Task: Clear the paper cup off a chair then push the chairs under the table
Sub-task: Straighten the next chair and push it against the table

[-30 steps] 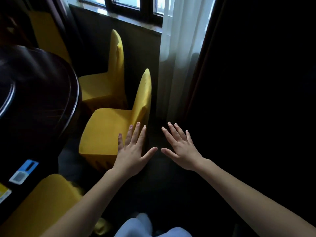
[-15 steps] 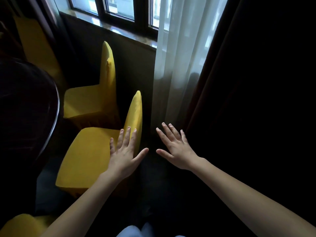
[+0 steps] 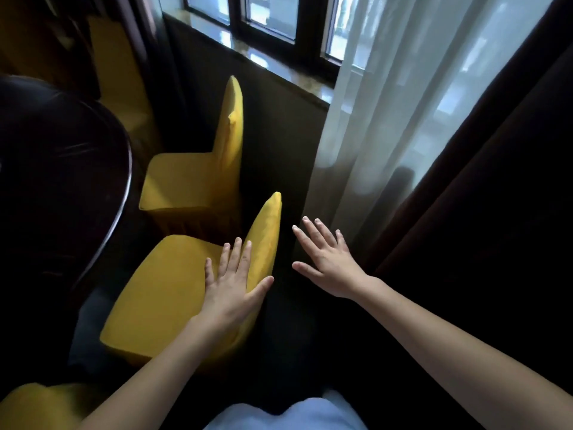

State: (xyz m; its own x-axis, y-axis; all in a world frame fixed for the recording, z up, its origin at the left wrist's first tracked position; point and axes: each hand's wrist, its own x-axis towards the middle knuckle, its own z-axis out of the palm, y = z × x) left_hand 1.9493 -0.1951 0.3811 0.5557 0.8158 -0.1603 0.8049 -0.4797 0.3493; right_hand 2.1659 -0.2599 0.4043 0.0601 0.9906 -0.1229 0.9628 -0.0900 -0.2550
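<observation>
Since a second ago the view has swung right: the dark round table (image 3: 62,181) sits farther left and more sheer curtain (image 3: 387,103) shows. The far chair (image 3: 179,184) and near chair (image 3: 161,293), both yellow-covered, stand beside the table's rim, seats facing it. The left hand (image 3: 231,290) spreads flat over the near chair's backrest; the right hand (image 3: 328,265), also flat, hovers apart, holding nothing

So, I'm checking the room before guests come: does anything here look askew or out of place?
The nearest yellow chair sits out from the dark table and seems angled differently from the chair behind it. No spill or damage shows.
</observation>
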